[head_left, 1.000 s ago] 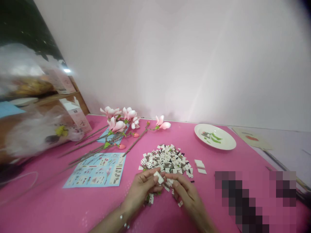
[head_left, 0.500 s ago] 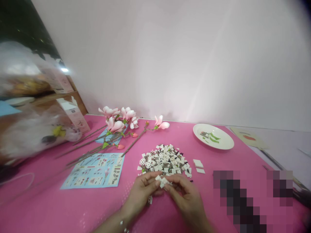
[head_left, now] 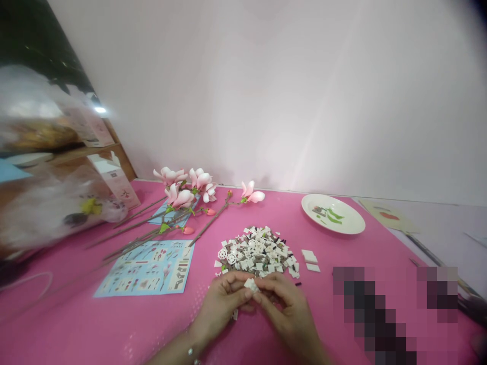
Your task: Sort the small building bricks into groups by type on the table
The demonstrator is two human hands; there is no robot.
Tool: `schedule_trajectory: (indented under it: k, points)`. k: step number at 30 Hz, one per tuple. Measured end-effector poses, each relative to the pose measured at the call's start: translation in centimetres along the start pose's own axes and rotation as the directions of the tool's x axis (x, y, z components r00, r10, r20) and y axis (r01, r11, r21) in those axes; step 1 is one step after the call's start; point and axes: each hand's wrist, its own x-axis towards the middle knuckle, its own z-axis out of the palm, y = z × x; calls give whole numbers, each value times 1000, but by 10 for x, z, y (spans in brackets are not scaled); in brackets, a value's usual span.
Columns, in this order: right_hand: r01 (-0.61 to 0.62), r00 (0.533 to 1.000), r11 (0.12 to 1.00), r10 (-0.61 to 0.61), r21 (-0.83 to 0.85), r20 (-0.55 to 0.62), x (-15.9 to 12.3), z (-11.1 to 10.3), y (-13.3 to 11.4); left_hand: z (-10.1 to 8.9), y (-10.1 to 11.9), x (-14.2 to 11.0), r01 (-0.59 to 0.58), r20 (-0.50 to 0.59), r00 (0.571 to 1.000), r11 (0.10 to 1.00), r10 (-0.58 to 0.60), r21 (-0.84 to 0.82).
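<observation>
Pink table (head_left: 274,210), white piece (head_left: 251,285) between both hands' fingertips (head_left: 255,295).

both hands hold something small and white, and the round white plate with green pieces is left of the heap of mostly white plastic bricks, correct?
Wrong side: the head view shows the round white plate with green pieces right of the brick heap. The left hand and right hand hold something small and white.

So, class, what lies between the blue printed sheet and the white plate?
Between the blue printed sheet and the white plate lies a heap of small, mostly white pieces, as the head view shows.
</observation>
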Motion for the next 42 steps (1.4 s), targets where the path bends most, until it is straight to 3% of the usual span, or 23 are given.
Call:
schedule_trajectory:
  k: [12,23,27,31,34,38,42]
  points:
    - [230,973,944,-222,-238,60,-1,-1,-1,6,6,-3,-5,23,1000,1000,6,-15]
    - [200,980,934,-185,-297,75,-7,0,-2,-2,-1,-2,-26,74,997,999,22,43]
    - [114,993,925,-97,-363,66,-8,-3,-12,-1,7,-3,-38,58,998,996,34,77]
    - [26,992,858,43,-514,123,8,-33,-2,4,17,-6,-34,-74,997,997,39,68]
    - [-84,972,655,220,-751,83,39,-75,20,8,20,-8,-60,-159,985,996,70,64]
    - [-121,965,546,260,-829,31,82,-128,50,11,21,-8,-75,-197,977,995,87,66]
    - [-61,950,504,294,-862,104,96,-150,68,8,22,-6,-73,-207,975,996,81,47]
